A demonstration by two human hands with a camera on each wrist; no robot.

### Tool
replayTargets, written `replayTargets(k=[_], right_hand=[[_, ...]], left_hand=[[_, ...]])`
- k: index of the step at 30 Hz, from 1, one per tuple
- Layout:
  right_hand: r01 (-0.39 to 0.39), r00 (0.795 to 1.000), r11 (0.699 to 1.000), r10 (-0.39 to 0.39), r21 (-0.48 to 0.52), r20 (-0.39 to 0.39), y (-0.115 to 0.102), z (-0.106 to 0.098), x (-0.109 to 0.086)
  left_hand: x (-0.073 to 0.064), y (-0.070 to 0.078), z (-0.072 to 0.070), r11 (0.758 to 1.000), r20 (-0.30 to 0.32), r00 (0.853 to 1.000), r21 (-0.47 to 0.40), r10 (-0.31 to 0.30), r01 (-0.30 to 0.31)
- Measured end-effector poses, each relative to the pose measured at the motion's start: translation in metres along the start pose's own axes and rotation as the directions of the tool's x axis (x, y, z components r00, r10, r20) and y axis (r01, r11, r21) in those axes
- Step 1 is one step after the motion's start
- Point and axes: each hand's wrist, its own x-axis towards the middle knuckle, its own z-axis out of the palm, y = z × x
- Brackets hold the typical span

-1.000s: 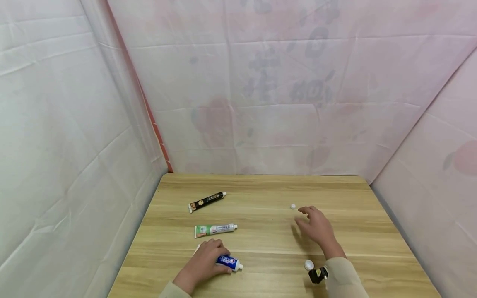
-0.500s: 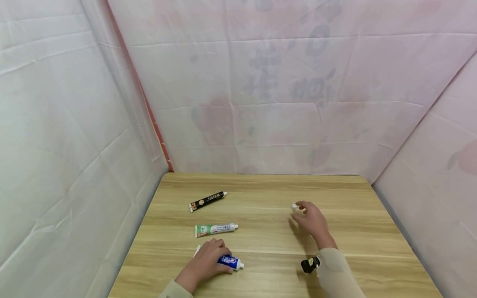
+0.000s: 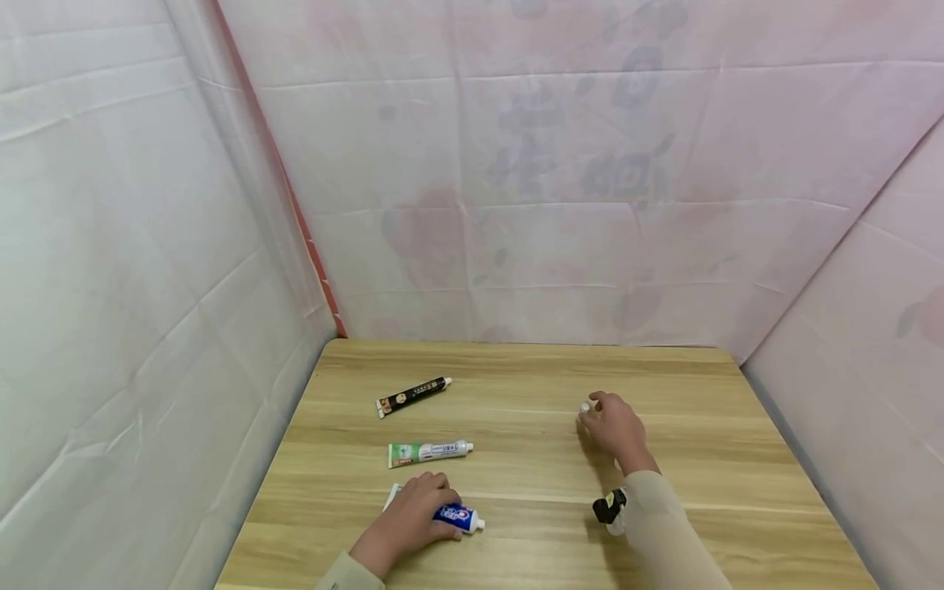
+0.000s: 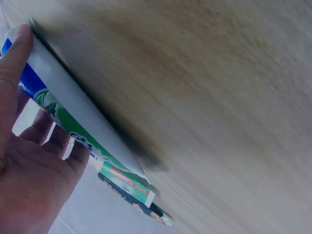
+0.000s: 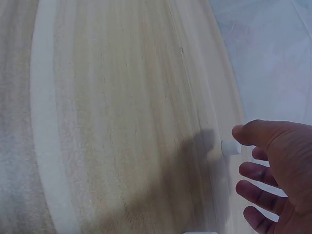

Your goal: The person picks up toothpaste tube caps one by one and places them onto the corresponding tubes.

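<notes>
My left hand (image 3: 416, 512) grips a blue and white toothpaste tube (image 3: 456, 515) with a white nozzle. In the left wrist view the tube (image 4: 73, 105) shows its green and white side, thumb near one end and fingers behind it. At the right, my right hand (image 3: 618, 428) is at a small white cap (image 3: 585, 407) on the table, thumb and forefinger spread on either side. The right wrist view has the cap (image 5: 230, 147) just beyond the thumb tip, fingers loosely bent.
A green and white toothpaste tube (image 3: 430, 452) and a black one (image 3: 415, 397) lie farther back on the wooden table (image 3: 516, 369). Another white round piece (image 3: 616, 526) shows partly behind the black wrist camera (image 3: 609, 506). White fabric walls (image 3: 546, 246) enclose the table.
My right hand has moved forward and left until thumb and forefinger surround the small white cap. The left hand stays on the blue tube.
</notes>
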Motion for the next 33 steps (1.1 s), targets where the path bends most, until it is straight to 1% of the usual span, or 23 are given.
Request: replayTargets(k=[3, 11, 18, 23, 27, 31, 33], right_hand=[[-0.002, 1.000, 1.000, 0.002, -0.003, 0.000, 0.000, 0.000, 0.003], [0.031, 0.999, 0.999, -0.032, -0.027, -0.027, 0.004, 0.009, 0.011], [0.035, 0.999, 0.999, -0.035, -0.028, -0.020, 0.004, 0.016, 0.016], [0.036, 0.999, 0.999, -0.037, -0.031, -0.030, 0.002, 0.017, 0.014], [0.021, 0.999, 0.999, -0.022, -0.027, -0.042, -0.001, 0.016, 0.011], [0.012, 0.998, 1.000, -0.013, -0.016, -0.059, -0.004, 0.013, 0.008], [0.014, 0.998, 1.000, -0.015, -0.010, -0.064, -0.005, 0.012, 0.007]], left_hand=[[0.000, -0.001, -0.001, 1.000, 0.000, 1.000, 0.004, 0.010, -0.010], [-0.001, -0.001, -0.002, 0.999, -0.009, 0.999, 0.003, 0.044, -0.044], [-0.001, -0.002, -0.001, 1.000, -0.019, 1.000, -0.022, 0.020, -0.021], [-0.003, -0.003, -0.001, 0.999, -0.036, 0.999, -0.029, 0.028, -0.030], [-0.003, -0.003, 0.000, 0.999, -0.012, 1.000, -0.045, 0.017, -0.017], [-0.002, -0.001, -0.001, 0.996, 0.029, 0.999, -0.084, -0.020, 0.022], [-0.001, 0.000, -0.003, 0.995, 0.036, 0.999, -0.097, -0.031, 0.034]])
